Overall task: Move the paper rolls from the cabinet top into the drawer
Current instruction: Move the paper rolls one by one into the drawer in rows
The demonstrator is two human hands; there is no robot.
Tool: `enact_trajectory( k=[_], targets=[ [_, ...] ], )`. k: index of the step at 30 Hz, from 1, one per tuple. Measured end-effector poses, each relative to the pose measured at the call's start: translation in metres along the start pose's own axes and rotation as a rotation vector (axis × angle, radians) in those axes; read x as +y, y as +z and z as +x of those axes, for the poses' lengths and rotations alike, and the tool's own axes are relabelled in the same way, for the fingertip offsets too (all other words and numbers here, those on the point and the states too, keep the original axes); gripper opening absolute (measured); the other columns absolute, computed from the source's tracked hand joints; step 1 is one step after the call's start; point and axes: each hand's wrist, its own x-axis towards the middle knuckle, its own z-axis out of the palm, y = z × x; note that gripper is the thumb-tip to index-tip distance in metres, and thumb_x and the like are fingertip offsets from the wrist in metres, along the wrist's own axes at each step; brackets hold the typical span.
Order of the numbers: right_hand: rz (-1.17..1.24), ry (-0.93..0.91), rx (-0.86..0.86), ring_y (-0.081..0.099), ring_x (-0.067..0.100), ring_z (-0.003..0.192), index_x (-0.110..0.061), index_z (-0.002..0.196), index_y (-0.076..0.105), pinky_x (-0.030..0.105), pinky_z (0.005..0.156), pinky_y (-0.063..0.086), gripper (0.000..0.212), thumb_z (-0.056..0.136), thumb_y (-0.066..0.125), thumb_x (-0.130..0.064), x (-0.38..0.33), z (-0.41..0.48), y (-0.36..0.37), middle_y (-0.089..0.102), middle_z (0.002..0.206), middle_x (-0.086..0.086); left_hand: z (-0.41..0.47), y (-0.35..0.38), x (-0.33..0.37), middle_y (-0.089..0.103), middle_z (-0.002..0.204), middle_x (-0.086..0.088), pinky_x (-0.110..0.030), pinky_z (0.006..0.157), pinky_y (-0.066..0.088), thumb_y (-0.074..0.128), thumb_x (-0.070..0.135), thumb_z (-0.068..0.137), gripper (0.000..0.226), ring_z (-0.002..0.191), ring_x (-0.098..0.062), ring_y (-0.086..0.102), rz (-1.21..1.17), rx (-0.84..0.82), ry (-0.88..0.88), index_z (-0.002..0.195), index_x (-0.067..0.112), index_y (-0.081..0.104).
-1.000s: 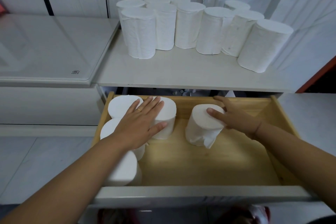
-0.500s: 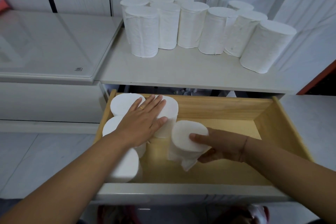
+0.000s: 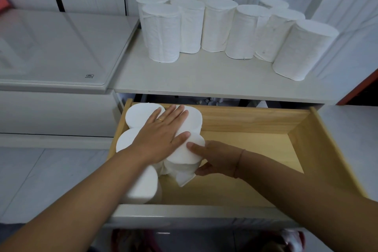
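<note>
Several white paper rolls [image 3: 212, 26] stand upright along the back of the white cabinet top [image 3: 204, 75]. Below it, the wooden drawer [image 3: 266, 125] is pulled open. Several rolls stand packed in its left part [image 3: 139, 114]. My left hand [image 3: 161, 135] lies flat, fingers spread, on top of those rolls. My right hand [image 3: 214, 159] grips one roll [image 3: 184, 155] from its right side, pressed against the others. A loose paper flap hangs at that roll's base.
A glass-topped white unit [image 3: 61, 47] adjoins the cabinet on the left. The drawer's right half shows bare wood floor [image 3: 255, 159]. A white drawer front [image 3: 194, 213] runs along the near edge. A red-orange edge [image 3: 360, 86] sits at the far right.
My right hand has slid its roll leftward across the drawer until it touches the packed rolls. My left hand has stayed flat on the left rolls.
</note>
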Motion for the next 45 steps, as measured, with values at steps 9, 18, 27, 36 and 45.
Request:
enact_trajectory(
  k=[9, 18, 27, 36, 45],
  targets=[
    [-0.403, -0.47, 0.8, 0.054, 0.007, 0.078, -0.01, 0.118, 0.051, 0.021, 0.074, 0.044, 0.048, 0.086, 0.061, -0.044, -0.046, -0.026, -0.094, 0.06, 0.09, -0.005, 0.0, 0.002, 0.0, -0.011, 0.156, 0.012, -0.026, 0.111, -0.017, -0.003, 0.064, 0.083, 0.076, 0.14, -0.001, -0.018, 0.011, 0.007, 0.003, 0.149, 0.027, -0.003],
    [-0.672, -0.565, 1.477, 0.033, 0.029, 0.133, -0.016, 0.137, 0.038, 0.04, 0.108, 0.026, 0.081, 0.073, 0.068, -0.055, -0.094, -0.073, -0.257, 0.036, 0.143, 0.01, 0.001, 0.003, -0.002, -0.018, 0.151, 0.017, -0.02, 0.107, -0.023, -0.006, 0.067, 0.084, 0.074, 0.135, 0.004, -0.025, 0.024, 0.012, 0.002, 0.148, 0.03, -0.006],
    [-0.342, -0.524, 1.211, 0.042, 0.022, 0.125, -0.011, 0.142, 0.032, 0.024, 0.095, 0.035, 0.093, 0.069, 0.078, -0.047, -0.095, -0.057, -0.304, 0.04, 0.141, 0.009, 0.001, 0.001, 0.0, -0.015, 0.152, 0.018, -0.022, 0.11, -0.019, -0.003, 0.065, 0.082, 0.075, 0.136, 0.005, -0.023, -0.001, 0.008, -0.009, 0.149, 0.03, -0.003],
    [-0.374, -0.644, 0.858, 0.055, 0.017, 0.108, -0.02, 0.125, 0.049, 0.032, 0.092, 0.048, 0.072, 0.063, 0.084, -0.037, -0.086, -0.077, -0.224, 0.055, 0.12, -0.001, 0.0, 0.002, 0.0, -0.011, 0.155, 0.016, -0.023, 0.111, -0.017, 0.001, 0.065, 0.085, 0.073, 0.138, 0.003, -0.02, -0.019, 0.014, -0.007, 0.149, 0.03, -0.002],
    [-0.536, -0.617, 0.427, 0.056, 0.001, 0.104, -0.036, 0.116, 0.049, 0.023, 0.083, 0.052, 0.075, 0.052, 0.087, -0.042, -0.028, -0.075, -0.129, 0.057, 0.112, -0.018, -0.001, 0.0, 0.0, -0.009, 0.156, 0.013, -0.027, 0.113, -0.014, -0.001, 0.065, 0.083, 0.075, 0.139, 0.0, -0.018, -0.016, 0.002, -0.006, 0.149, 0.029, -0.002]
  ],
)
